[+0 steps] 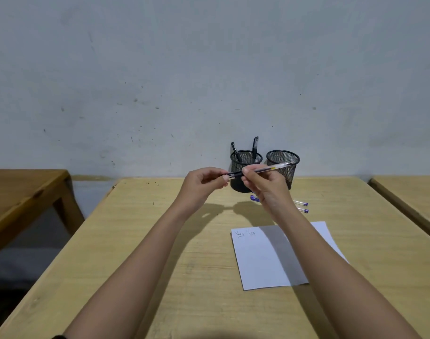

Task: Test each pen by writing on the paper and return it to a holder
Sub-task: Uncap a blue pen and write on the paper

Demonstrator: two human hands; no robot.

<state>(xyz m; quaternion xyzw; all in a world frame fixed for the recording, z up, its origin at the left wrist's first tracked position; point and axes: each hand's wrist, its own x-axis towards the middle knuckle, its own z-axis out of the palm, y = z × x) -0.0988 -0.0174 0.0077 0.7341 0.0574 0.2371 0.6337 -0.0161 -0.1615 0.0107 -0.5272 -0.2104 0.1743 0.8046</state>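
Paper [265, 260] sits nearest us, already scribbled on. Above the table [160, 241], our right hand [265, 182] pinches the pen [270, 168] barrel while our left hand [204, 182] grips its cap [233, 174], probably for capping or uncapping, in front of the holders [245, 167].

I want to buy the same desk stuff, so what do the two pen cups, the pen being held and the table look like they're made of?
The two pen cups: black wire mesh, likely metal, matt; you see through the weave. The held pen: clear glossy plastic barrel with a black cap end, ink tube showing inside. The table: pale wood or wood-look laminate, matt; grain lines show, but which one is unclear.
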